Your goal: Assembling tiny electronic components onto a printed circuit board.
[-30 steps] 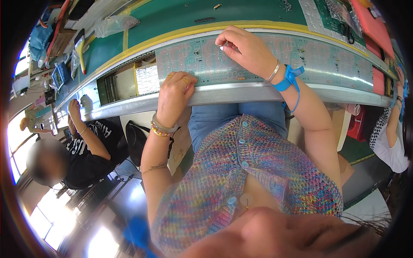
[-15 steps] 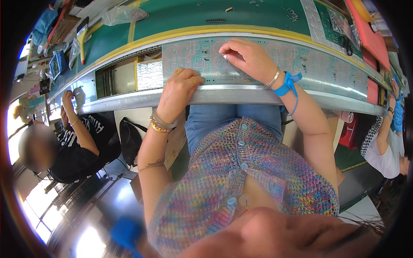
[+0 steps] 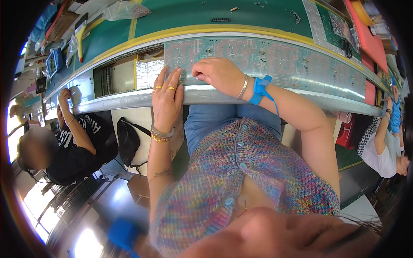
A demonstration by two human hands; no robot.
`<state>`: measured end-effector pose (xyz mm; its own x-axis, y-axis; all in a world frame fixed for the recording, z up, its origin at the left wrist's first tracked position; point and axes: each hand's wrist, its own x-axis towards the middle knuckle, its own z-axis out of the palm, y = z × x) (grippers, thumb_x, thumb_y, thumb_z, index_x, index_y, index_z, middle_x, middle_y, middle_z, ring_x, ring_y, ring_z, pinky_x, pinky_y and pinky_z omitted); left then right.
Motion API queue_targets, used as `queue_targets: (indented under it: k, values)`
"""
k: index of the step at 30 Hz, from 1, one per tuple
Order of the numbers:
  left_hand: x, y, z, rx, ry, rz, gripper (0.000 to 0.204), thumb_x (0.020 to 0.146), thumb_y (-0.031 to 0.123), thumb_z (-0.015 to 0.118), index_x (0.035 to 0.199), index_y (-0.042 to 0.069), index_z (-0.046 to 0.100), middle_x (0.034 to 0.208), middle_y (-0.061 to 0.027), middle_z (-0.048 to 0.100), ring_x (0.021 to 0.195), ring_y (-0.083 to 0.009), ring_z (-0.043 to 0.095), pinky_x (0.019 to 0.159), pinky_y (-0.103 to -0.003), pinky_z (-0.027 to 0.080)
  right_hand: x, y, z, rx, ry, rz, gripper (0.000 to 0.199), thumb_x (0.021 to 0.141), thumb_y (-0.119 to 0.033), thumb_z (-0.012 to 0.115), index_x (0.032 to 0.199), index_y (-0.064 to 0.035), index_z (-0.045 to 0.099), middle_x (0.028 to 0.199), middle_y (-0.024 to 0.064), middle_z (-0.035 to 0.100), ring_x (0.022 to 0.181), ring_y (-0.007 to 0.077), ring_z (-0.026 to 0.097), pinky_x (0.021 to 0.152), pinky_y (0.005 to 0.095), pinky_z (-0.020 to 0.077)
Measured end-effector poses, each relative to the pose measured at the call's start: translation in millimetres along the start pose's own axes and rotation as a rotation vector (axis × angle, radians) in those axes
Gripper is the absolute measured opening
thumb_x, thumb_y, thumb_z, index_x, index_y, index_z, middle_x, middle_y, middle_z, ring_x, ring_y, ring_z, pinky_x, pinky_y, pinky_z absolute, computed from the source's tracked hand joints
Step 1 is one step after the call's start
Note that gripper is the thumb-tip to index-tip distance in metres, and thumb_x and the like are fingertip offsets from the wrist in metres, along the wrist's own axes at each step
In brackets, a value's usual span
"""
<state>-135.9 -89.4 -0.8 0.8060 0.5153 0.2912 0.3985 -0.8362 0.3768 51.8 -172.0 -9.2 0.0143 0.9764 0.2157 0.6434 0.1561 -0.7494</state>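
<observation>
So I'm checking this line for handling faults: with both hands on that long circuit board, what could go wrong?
The left hand lies flat over the circuit board edge and metal rail; a push might shift it. The right hand pinches near small parts; a slip might knock them. The blue wrist strap cord could snag.

Pale grey-green circuit board [image 3: 275, 58] printed with white circles and outlines, lying on a silver rail [image 3: 215, 96] edged by a yellow strip [image 3: 180, 32] and green mat [image 3: 215, 10]. Blue wrist strap [image 3: 259, 89]; gold rings [image 3: 165, 87]; multicoloured knitted cardigan [image 3: 266, 172] with light-blue buttons.
</observation>
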Motion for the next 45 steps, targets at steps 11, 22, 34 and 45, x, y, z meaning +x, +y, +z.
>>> queue_targets:
  k: [11, 22, 34, 45]
  values:
    - [-1.8, -2.6, 1.1, -0.028, 0.028, 0.001, 0.036, 0.082, 0.005, 0.058, 0.118, 0.004, 0.06, 0.12, -0.0095, 0.061, 0.121, -0.0349, 0.048, 0.1, -0.043, 0.038, -1.5, -1.7, 5.7, 0.0, 0.026, 0.011, 0.007, 0.08, -0.012, 0.062, 0.084, -0.0075, 0.058, 0.081, 0.0071, 0.061, 0.08, 0.0282, 0.058, 0.069, 0.0394, 0.0466]
    - [-2.5, -3.3, 2.1, -0.034, 0.027, -0.009, 0.035, 0.082, 0.005, 0.058, 0.117, 0.005, 0.06, 0.121, -0.0094, 0.061, 0.12, -0.0345, 0.049, 0.099, -0.043, 0.039, 0.1, -1.5, 13.9, -0.062, 0.024, -0.063, 0.007, 0.079, -0.012, 0.064, 0.084, -0.0084, 0.062, 0.083, 0.0049, 0.059, 0.084, 0.0258, 0.055, 0.073, 0.037, 0.0472]
    - [-1.4, -1.1, 4.1, -0.021, 0.03, -0.001, 0.035, 0.081, 0.004, 0.058, 0.116, 0.005, 0.061, 0.122, -0.0093, 0.06, 0.12, -0.034, 0.049, 0.099, -0.043, 0.039, -0.8, -0.6, 14.1, -0.09, 0.01, -0.063, 0.005, 0.078, -0.012, 0.065, 0.083, -0.0102, 0.064, 0.082, 0.0047, 0.056, 0.084, 0.0251, 0.053, 0.073, 0.0359, 0.0468]
    - [-3.4, -0.2, 3.9, -0.055, 0.03, -0.013, 0.044, 0.082, 0.003, 0.058, 0.125, 0.005, 0.051, 0.113, -0.0097, 0.063, 0.119, -0.0351, 0.049, 0.098, -0.043, 0.039, 1.8, 0.8, 12.9, -0.09, -0.064, -0.023, 0.005, 0.079, -0.013, 0.064, 0.084, -0.0099, 0.064, 0.083, 0.0047, 0.057, 0.086, 0.0251, 0.054, 0.075, 0.0371, 0.0468]
